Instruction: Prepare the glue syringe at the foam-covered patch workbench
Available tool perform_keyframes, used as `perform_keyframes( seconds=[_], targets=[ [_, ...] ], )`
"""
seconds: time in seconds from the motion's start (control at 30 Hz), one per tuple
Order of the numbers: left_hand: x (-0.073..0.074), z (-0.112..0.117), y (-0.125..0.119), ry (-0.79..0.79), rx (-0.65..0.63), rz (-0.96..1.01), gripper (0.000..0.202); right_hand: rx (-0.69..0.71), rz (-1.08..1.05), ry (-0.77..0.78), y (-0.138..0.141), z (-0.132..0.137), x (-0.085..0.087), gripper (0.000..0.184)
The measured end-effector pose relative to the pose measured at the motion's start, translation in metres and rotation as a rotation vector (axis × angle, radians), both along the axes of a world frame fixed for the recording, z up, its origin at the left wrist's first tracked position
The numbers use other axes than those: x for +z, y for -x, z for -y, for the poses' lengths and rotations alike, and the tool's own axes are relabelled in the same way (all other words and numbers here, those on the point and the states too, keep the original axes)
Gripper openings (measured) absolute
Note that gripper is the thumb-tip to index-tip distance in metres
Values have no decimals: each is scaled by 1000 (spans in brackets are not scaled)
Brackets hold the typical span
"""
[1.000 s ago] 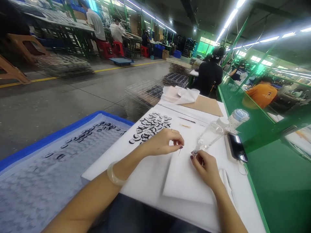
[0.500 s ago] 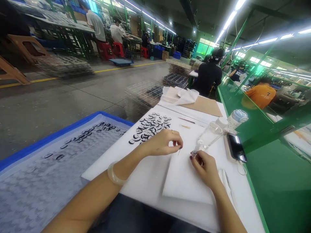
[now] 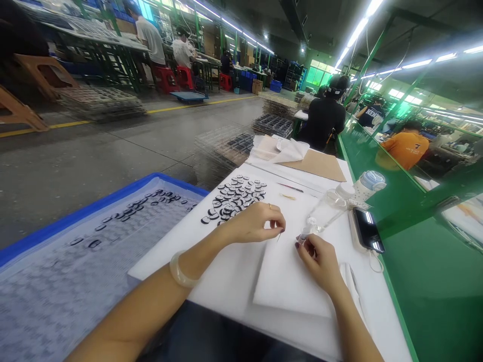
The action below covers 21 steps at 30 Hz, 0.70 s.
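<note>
My left hand (image 3: 264,222), with a ring and a pale bangle, pinches a thin pin-like stick (image 3: 279,237) that points down over a white foam sheet (image 3: 287,286). To its right, my right hand (image 3: 317,256) is closed on a small clear bottle (image 3: 304,233) with a whitish label. Fingers cover the bottle's lower part. Beyond my left hand lie many small dark-rimmed oval pieces (image 3: 237,196) spread on the white tabletop (image 3: 211,256). Thin yellowish sticks (image 3: 288,196) and a dark slender tool (image 3: 290,187) rest farther back.
A blue-rimmed tray (image 3: 162,177) with more oval pieces stands at left. Along the right are a clear bottle (image 3: 332,203), a blue-lidded cup (image 3: 372,182) and a phone (image 3: 368,229), beside a green partition (image 3: 422,241). Cardboard (image 3: 317,165) lies at the back; a person in black (image 3: 324,115) sits beyond.
Both hands keep almost the same place and grip. Only a very slight shift of the view shows.
</note>
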State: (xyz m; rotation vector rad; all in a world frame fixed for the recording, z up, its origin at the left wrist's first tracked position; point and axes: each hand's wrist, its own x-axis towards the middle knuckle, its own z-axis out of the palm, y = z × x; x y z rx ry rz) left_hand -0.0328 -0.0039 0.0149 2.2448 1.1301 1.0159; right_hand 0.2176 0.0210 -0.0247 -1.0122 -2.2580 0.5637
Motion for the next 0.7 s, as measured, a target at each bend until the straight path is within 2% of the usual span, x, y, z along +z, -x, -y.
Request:
perform_keyframes(
  seconds=[0.27,0.5,0.7],
  targets=[
    [-9,-3,0,44,-48,-75,10,5,7,0,0,1,0,20],
    [1,-1,3,2,12,6,12,8,8,11,-1,1,-1,21],
    [1,-1,4,33,-15,2,10,8,10,14,-2,1,-1,21]
  ],
)
